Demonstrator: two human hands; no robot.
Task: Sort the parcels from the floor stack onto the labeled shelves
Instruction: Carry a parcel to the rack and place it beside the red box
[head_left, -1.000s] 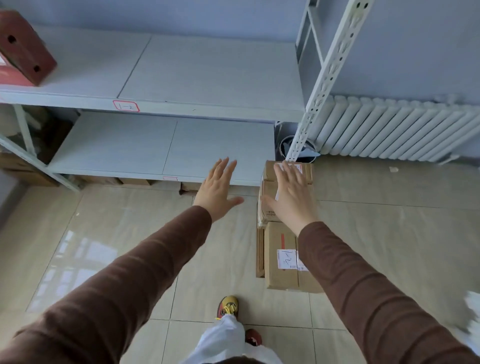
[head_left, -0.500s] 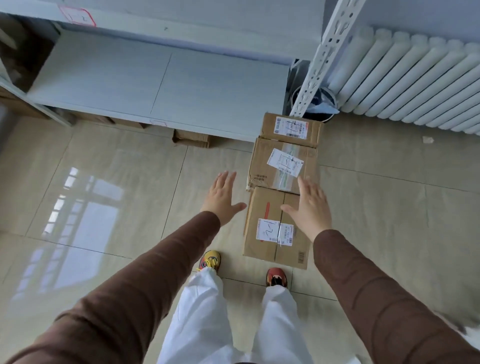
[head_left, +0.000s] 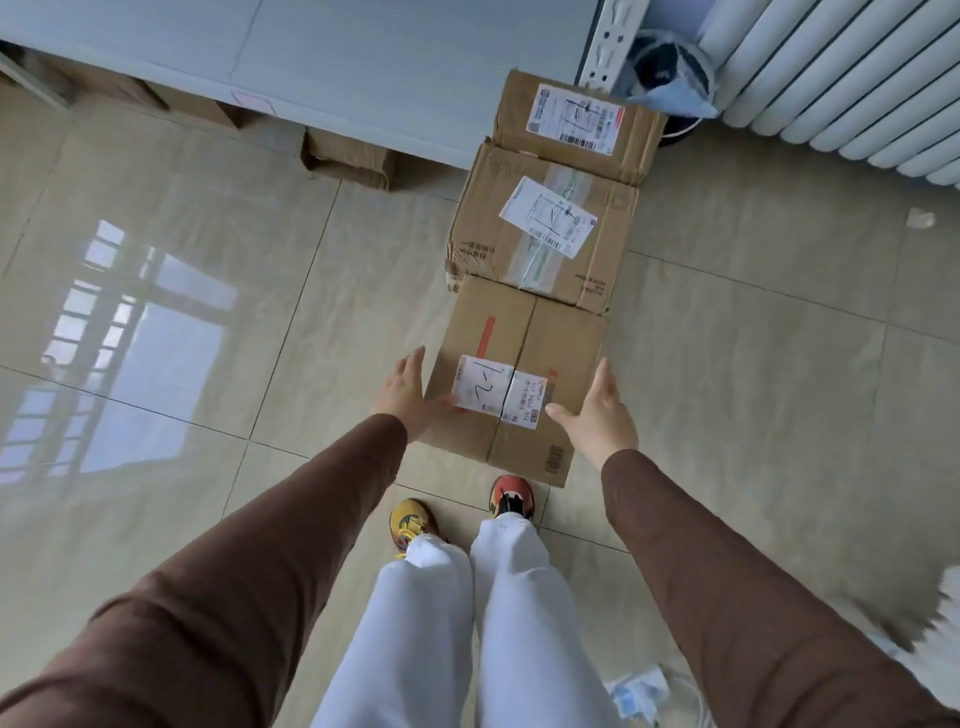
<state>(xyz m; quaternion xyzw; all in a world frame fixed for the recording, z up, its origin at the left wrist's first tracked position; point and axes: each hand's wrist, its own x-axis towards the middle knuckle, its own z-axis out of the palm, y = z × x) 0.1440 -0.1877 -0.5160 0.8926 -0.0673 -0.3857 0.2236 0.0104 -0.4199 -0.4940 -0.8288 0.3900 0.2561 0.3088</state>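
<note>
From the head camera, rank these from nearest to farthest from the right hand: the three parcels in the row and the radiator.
Measured from the right hand:
1. Nearest parcel, with the handwritten label, right beside the hand's palm.
2. Middle parcel, just beyond the first.
3. Far parcel, at the foot of the shelf post.
4. Radiator, against the wall at upper right.

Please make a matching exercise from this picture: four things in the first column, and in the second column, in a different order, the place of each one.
Things:
1. nearest parcel
2. middle parcel
3. farthest parcel
4. radiator

Places:
A. against the wall, upper right
B. between the left hand and right hand
C. beside the shelf post
D. second in the row, tilted white label on top

Pairs: 1-B, 2-D, 3-C, 4-A
</note>
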